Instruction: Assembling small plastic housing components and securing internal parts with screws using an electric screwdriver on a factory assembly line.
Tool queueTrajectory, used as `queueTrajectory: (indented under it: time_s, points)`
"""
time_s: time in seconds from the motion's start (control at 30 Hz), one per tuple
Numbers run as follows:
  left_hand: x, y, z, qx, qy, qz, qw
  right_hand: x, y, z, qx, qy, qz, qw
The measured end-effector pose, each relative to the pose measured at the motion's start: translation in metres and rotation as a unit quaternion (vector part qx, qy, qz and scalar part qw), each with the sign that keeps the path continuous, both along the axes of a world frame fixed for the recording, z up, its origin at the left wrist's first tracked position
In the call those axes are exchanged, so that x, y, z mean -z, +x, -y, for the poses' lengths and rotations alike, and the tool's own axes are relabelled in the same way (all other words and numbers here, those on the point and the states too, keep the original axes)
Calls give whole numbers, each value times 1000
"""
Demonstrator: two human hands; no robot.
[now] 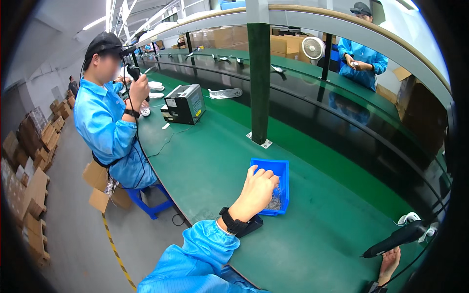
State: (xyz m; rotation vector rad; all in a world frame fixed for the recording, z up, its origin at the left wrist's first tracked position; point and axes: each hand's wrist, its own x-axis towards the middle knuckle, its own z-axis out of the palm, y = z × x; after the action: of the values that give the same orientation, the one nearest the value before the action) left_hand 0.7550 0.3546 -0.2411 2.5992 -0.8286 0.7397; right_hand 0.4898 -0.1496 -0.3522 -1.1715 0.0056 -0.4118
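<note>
My left hand (256,191) is over a blue plastic bin (285,168), back of the hand up. Its fingers curl down toward small metal pieces, apparently screws (274,202), on the bin's floor. Whatever lies between the fingertips is hidden. At the lower right edge, my right hand (389,263) is partly covered by a black electric screwdriver (398,239) with a cord. Its fingers disappear behind that tool, so I cannot tell whether they grip it. White plastic parts (409,218) show just beyond the screwdriver.
A green post (259,83) rises from the green bench (210,171). Further left stand a grey-black power box (185,105) and a white sole-shaped part (225,93). A co-worker (107,112) holds a black tool. Across the dark conveyor, another person (362,58) handles a small white part.
</note>
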Motion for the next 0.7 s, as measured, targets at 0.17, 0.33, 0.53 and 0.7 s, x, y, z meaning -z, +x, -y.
queueTrajectory:
  time_s: [0.17,0.33,0.53,0.7]
  points:
    - [-1,1,2,1,-36,18,999,-13,1,-18,54,-18,-32,998]
    - [-7,-5,3,24,-62,21,998,-15,2,-19,64,-32,-54,996]
    - [-4,0,1,16,-43,7,999,-22,0,-30,100,-39,-71,992]
    - [-4,-3,-1,0,-32,-1,999,-30,6,-39,128,-31,-93,987]
